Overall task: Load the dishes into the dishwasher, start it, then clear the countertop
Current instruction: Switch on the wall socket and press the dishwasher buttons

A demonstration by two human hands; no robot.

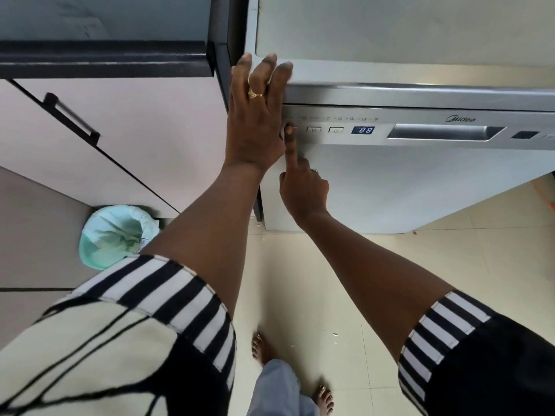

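Dishwasher [405, 187]: boxy white body, door shut, stands on the floor [315, 280] of pale glossy tiles, beside a flat-fronted cabinet [135, 130] with a slim black bar handle. Control panel [420, 127]: brushed silver strip with square buttons, a blue display [362, 130] reading 88, and a recessed metal handle [444, 133]. Bin [115, 235]: round, lined with a crinkled pale green bag. Left hand [255, 115]: flat, fingers spread, resting on the dishwasher's top left corner, gripping nothing. Right hand [303, 187]: curled, index finger straight, tip on the leftmost button.
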